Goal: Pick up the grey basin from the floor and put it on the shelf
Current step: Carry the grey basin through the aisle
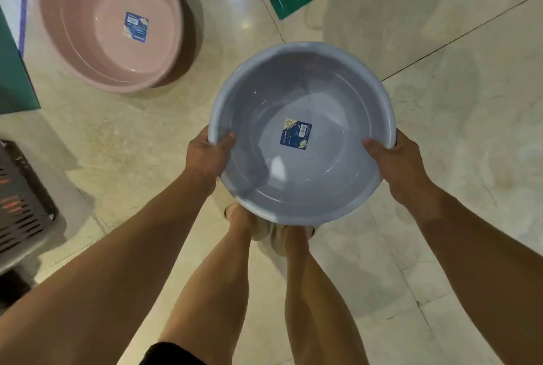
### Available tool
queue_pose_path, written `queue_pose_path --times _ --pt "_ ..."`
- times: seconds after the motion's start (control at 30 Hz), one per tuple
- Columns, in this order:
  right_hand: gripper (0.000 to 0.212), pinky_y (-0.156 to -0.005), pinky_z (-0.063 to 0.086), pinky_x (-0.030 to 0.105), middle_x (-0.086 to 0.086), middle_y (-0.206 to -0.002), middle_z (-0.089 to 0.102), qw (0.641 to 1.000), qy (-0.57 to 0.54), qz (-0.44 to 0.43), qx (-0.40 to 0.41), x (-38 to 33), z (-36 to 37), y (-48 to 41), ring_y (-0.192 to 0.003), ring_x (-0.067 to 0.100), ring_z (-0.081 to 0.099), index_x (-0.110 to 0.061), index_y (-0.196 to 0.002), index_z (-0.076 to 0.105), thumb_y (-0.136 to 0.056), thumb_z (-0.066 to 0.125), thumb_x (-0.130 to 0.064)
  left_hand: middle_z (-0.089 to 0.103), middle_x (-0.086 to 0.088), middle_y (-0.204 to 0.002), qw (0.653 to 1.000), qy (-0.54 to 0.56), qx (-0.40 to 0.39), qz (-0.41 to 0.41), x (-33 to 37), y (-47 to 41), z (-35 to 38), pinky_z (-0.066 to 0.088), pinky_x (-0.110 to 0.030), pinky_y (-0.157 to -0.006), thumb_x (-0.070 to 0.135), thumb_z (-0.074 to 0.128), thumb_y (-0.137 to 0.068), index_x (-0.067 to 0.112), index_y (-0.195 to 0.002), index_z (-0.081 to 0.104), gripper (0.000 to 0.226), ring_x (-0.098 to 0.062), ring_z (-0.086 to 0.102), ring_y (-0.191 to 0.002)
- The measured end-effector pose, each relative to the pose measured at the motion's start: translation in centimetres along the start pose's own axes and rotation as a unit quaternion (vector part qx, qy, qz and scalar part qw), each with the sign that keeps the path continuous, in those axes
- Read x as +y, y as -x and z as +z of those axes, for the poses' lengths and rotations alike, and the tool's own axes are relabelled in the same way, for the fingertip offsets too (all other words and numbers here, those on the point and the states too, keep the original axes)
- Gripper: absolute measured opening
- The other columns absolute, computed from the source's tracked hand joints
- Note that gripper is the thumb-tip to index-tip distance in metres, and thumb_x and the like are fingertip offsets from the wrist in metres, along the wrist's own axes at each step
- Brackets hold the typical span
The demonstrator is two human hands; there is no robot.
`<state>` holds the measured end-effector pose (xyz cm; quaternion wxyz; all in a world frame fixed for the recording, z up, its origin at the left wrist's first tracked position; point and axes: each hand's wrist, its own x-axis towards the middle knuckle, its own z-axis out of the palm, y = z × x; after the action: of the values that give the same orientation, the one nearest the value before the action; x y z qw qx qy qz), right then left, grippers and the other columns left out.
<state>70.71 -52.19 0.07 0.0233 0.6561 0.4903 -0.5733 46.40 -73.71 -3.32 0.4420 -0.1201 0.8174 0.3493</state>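
Both bare forearms reach down over the person's legs; left hand (207,156) and right hand (402,166) each clamp opposite sides of the rim of the round grey-blue plastic basin (299,176), thumbs inside the wall, fingers under the lip. Basin sits level, mouth up, empty, blue label sticker (296,133) on its bottom, apparently lifted clear above the feet and the cream tiled floor (455,100). Round pink plastic basin (111,18) stays on floor, well apart, upper left. Step: pickup looks done, carry in hand. No shelf in view; next calls for turning to find it while keeping basin level
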Motion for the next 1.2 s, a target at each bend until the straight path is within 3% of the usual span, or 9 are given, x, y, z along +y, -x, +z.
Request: queue_pose_path --times 0.1,0.23,0.33,0.47,0.67,0.83,1.03,1.13,1.2 --pt "0.028 -0.072 0.054 0.027 -0.011 -0.097 0.069 1.000 0.007 -0.002 0.003 1.3 0.8 -1.9 -0.087 0.011 0.067 -0.026 -0.119 0.065 -0.093 0.070 -0.019 0.075 -0.005 -0.101 1.000 -0.016 0.006 0.000 -0.9 -1.9 1.0 0.063 -0.042 -0.082 0.026 0.074 -0.090 0.019 -0.112 0.074 0.023 -0.028 0.073 -0.090" --pt "0.025 -0.071 0.052 0.025 -0.011 -0.095 0.067 1.000 0.017 0.003 0.004 3.0 1.7 -4.0 -0.086 0.010 0.066 -0.024 -0.117 0.065 -0.093 0.069 -0.019 0.075 -0.003 -0.100 1.000 -0.022 0.005 -0.001 -1.9 -3.6 1.9 0.062 -0.034 -0.077 0.024 0.074 -0.091 0.013 -0.117 0.073 0.028 -0.026 0.073 -0.090" --pt "0.033 -0.071 0.052 0.024 -0.011 -0.097 0.067 1.000 0.014 0.004 0.005 3.8 2.4 -5.1 -0.088 0.010 0.066 -0.021 -0.125 0.064 -0.093 0.070 -0.021 0.076 -0.001 -0.105 1.000 -0.025 -0.005 0.009 -2.5 -4.4 2.1 0.063 -0.033 -0.076 0.027 0.073 -0.092 0.017 -0.117 0.073 0.027 -0.022 0.074 -0.091" --pt "0.037 -0.076 0.053 0.027 -0.001 -0.108 0.068 1.000 0.011 0.002 0.011 4.6 2.9 -6.0 -0.094 0.018 0.066 -0.018 -0.129 0.062 -0.093 0.070 -0.023 0.075 0.009 -0.103 0.998 -0.037 -0.010 0.047 -3.2 -4.8 2.4 0.060 -0.020 -0.067 0.028 0.069 -0.095 0.022 -0.122 0.071 0.028 -0.011 0.072 -0.091" --pt "0.038 -0.070 0.053 0.021 -0.001 -0.111 0.069 1.000 0.009 0.000 -0.009 5.0 2.7 -6.4 -0.098 0.018 0.067 -0.019 -0.129 0.062 -0.092 0.072 -0.023 0.073 0.006 -0.112 0.998 -0.045 -0.035 0.039 -3.6 -5.9 2.4 0.064 -0.036 -0.079 0.034 0.069 -0.093 0.030 -0.126 0.067 0.034 -0.018 0.071 -0.097" --pt "0.037 -0.084 0.055 0.035 0.002 -0.114 0.067 0.999 0.031 0.008 -0.016 3.4 2.5 -4.6 -0.104 0.025 0.065 -0.020 -0.129 0.061 -0.093 0.070 -0.021 0.074 -0.003 -0.114 0.997 -0.051 -0.020 0.057 -2.5 -4.6 1.5 0.062 -0.047 -0.086 0.030 0.068 -0.089 0.019 -0.126 0.068 0.039 -0.026 0.072 -0.100" --pt "0.023 -0.088 0.058 0.042 -0.006 -0.101 0.071 0.998 0.067 -0.006 -0.019 -1.7 1.5 0.5 -0.100 0.025 0.069 -0.026 -0.113 0.065 -0.091 0.072 -0.022 0.072 -0.002 -0.113 0.998 -0.016 -0.024 0.062 0.5 -0.2 -3.2 0.061 -0.044 -0.084 0.023 0.071 -0.092 0.023 -0.122 0.068 0.030 -0.027 0.069 -0.100" --pt "0.025 -0.087 0.058 0.041 -0.005 -0.103 0.071 0.996 0.080 -0.032 -0.025 -5.1 2.1 3.5 -0.098 0.022 0.069 -0.024 -0.115 0.066 -0.091 0.072 -0.021 0.072 0.005 -0.101 0.998 0.028 -0.005 0.052 2.3 2.2 -6.5 0.060 -0.039 -0.080 0.019 0.074 -0.090 0.024 -0.116 0.068 0.027 -0.017 0.070 -0.090" --pt "0.027 -0.085 0.057 0.039 -0.004 -0.104 0.071 0.995 0.083 -0.046 -0.034 -7.6 2.9 5.5 -0.098 0.021 0.069 -0.022 -0.118 0.066 -0.092 0.071 -0.020 0.074 0.003 -0.103 0.997 0.066 0.002 0.040 3.5 3.8 -9.0 0.061 -0.042 -0.083 0.017 0.074 -0.089 0.025 -0.116 0.070 0.028 -0.022 0.072 -0.094"
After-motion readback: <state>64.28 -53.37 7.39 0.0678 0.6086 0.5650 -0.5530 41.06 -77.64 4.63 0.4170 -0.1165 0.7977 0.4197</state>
